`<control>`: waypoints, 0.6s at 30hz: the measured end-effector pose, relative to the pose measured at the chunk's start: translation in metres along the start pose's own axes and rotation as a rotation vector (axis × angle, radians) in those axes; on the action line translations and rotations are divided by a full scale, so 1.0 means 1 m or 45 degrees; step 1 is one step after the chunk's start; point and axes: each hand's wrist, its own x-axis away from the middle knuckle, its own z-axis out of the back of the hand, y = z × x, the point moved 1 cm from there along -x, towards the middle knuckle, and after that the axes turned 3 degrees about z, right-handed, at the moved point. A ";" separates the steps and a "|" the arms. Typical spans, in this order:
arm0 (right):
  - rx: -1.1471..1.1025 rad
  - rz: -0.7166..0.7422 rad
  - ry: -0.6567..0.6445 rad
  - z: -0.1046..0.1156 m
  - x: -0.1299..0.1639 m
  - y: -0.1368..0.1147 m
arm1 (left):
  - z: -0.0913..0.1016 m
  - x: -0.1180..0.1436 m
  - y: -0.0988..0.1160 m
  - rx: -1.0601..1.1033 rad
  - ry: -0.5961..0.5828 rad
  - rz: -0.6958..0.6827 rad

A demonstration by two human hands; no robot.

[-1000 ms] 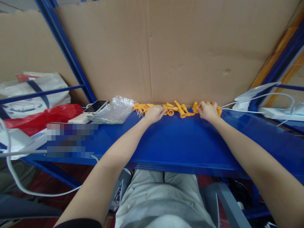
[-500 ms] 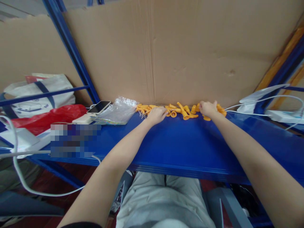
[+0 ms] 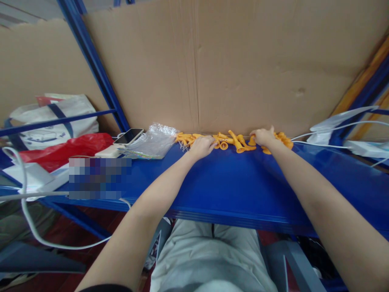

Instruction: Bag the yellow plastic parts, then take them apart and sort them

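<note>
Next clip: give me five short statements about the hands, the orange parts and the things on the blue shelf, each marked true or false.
1. Both hands rest on the row of orange plastic parts at the foot of the cardboard sheet. True: the left hand and the right hand are both on it.
2. The orange parts lie at the near edge of the blue shelf. False: they lie along the far edge, against the cardboard.
3. A phone lies left of a clear plastic bag. True.
4. The red bag sits right of the right hand. False: it is far to the left.
5. White cables run along the shelf's right end. True.
</note>
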 end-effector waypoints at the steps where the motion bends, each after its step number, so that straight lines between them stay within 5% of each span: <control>1: 0.020 -0.004 -0.015 0.000 0.000 0.002 | 0.000 0.000 0.000 0.000 0.007 -0.003; 18: 0.140 -0.013 -0.150 0.011 0.027 0.010 | 0.002 0.002 -0.010 -0.079 0.227 0.133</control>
